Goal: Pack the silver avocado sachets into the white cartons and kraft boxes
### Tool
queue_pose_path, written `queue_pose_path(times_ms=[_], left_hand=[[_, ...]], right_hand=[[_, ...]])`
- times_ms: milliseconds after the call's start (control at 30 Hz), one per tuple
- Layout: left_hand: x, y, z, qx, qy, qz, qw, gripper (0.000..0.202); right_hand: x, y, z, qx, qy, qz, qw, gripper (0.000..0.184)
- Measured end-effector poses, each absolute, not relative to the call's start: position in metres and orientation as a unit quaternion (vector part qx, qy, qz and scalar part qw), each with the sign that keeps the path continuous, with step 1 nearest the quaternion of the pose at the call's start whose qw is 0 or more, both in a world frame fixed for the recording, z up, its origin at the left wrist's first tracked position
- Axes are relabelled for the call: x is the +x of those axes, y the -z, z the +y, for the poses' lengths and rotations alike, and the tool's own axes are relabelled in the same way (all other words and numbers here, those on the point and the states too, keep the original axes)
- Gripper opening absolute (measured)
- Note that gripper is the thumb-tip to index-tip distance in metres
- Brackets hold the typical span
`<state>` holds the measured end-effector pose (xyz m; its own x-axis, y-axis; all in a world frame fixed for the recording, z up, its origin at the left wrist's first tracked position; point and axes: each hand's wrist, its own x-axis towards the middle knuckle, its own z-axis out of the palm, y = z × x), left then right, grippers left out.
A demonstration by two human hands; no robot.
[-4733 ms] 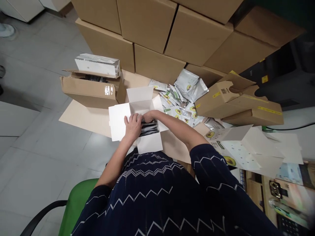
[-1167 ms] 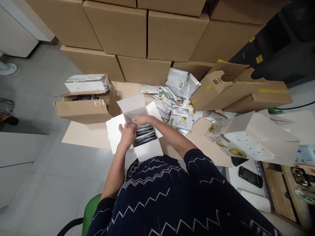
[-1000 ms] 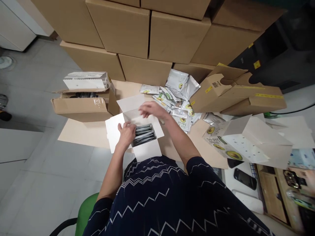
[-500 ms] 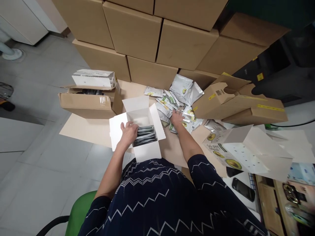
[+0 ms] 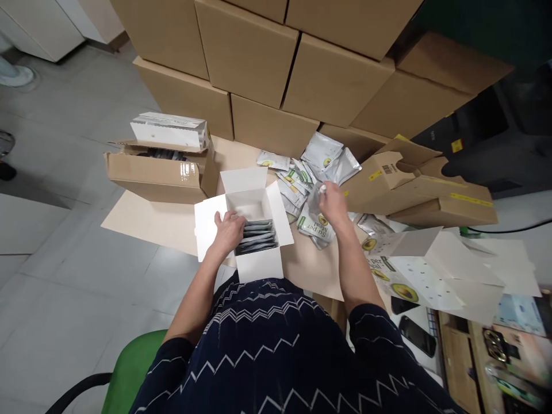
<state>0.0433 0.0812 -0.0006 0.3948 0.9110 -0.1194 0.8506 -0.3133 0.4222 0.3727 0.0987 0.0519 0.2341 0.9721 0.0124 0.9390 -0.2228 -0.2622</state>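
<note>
From the head view, my left hand (image 5: 228,230) lies flat and spread on the left edge of the open white box (image 5: 248,230), fingers over the row of grey sachets (image 5: 257,236) standing inside; it grips nothing, only presses on the box and the nearest sachets. The box sits at the near edge of the surface (image 5: 150,213), all four flaps folded out. How many sachets it holds I cannot count, since they show edge-on and my palm covers the left ends.

My right hand (image 5: 331,201) is raised over the loose pile of avocado-print sachets (image 5: 308,178), fingers pinched on one silver sachet (image 5: 317,198). That sachet is blurred, so its print is unreadable, and my fingers hide its right side.

Left of the white box stands an open brown carton (image 5: 159,172) with a white pack (image 5: 170,129) on its rim; its contents are dark and hard to make out. On the right, a flattened printed box (image 5: 414,270) partly covers a phone (image 5: 416,336). Stacked brown cartons (image 5: 302,57) run out of frame at the top.
</note>
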Motion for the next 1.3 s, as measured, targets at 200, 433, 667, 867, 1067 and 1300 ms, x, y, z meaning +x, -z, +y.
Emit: queue_pose_path(times_ms=[200,433,667,867,1067,1300], left_hand=[[0.042,0.003,0.081,0.810,-0.072,0.542,0.210,0.032],[0.042,0.003,0.082,0.810,-0.072,0.543,0.207,0.031],[0.044,0.006,0.083,0.811,-0.067,0.549,0.191,0.030],[0.045,0.002,0.083,0.806,-0.075,0.557,0.183,0.031],[0.048,-0.004,0.081,0.795,-0.097,0.568,0.187,0.039],[0.049,-0.001,0.081,0.816,-0.067,0.543,0.188,0.046]], right_hand=[[0.327,-0.143,0.079,-0.626,-0.145,-0.685,0.344,0.030],[0.236,-0.104,0.128,-0.517,-0.181,-0.833,0.077,0.036],[0.208,-0.029,0.163,-0.445,-0.278,-0.844,-0.108,0.034],[0.206,-0.021,0.164,-0.430,-0.311,-0.836,-0.141,0.035],[0.207,-0.026,0.158,-0.438,-0.364,-0.820,-0.058,0.038],[0.226,-0.047,0.137,-0.463,-0.437,-0.765,0.092,0.058]])
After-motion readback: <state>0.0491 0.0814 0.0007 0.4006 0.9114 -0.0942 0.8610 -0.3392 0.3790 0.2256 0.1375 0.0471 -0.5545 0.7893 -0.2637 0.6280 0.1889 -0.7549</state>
